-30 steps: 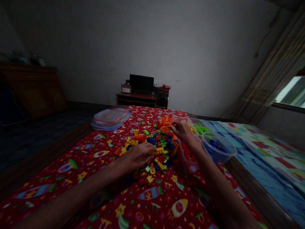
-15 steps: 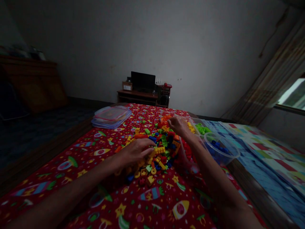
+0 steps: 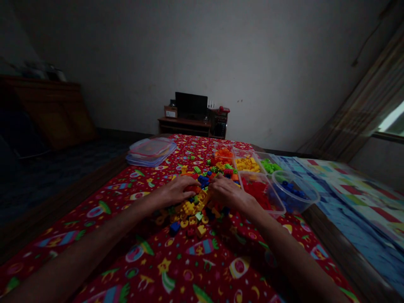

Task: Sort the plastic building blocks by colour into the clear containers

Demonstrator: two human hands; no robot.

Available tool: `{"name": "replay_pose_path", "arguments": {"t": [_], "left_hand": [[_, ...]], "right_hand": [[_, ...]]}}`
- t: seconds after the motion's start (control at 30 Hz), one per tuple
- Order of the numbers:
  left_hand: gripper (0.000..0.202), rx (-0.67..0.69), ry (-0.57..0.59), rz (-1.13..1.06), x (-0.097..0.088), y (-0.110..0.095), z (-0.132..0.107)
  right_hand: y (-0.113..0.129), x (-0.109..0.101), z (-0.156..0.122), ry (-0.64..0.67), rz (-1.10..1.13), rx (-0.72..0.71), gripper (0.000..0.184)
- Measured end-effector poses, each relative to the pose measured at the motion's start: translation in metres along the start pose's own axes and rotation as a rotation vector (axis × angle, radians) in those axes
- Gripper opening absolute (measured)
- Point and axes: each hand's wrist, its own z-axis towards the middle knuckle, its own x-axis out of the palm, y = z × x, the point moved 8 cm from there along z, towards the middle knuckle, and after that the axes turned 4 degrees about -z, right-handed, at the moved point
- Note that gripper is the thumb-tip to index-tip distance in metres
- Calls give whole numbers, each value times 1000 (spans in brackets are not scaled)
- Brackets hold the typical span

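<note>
A mixed pile of plastic building blocks in yellow, blue, red, green and orange lies on the red patterned tablecloth. My left hand rests at the pile's left side, fingers bent over the blocks and thumb apart from them, with nothing visible in its grasp. Close by on the right, my right hand reaches down into the pile. Its fingertips are hidden among the blocks, so whether they hold one is unclear. Blue blocks sit between the two hands.
Clear containers stand to the right: orange blocks, yellow blocks, green blocks, red blocks, and a round tub with blue ones. Stacked lids lie at the left. A bed adjoins the table's right side.
My right hand has moved from the orange container back and down into the pile, beside my left hand. My left hand has shifted slightly. The camera view has shifted a little.
</note>
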Motion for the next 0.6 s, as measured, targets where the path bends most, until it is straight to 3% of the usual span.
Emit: {"name": "replay_pose_path", "arguments": {"t": [0.17,0.3,0.47,0.6], "left_hand": [[37,148,-72,-69,8,-19,0],[27,66,-90,-65,16,-14,1],[46,-74,-130,-41,22,-3,-3],[36,11,-146,-46,24,-16,-3]], "right_hand": [[-7,-8,1,36,6,43,24],[-13,-11,6,149,-23,155,29],[-20,-31,9,204,-7,253,22],[-32,-51,3,114,-6,337,21]]}}
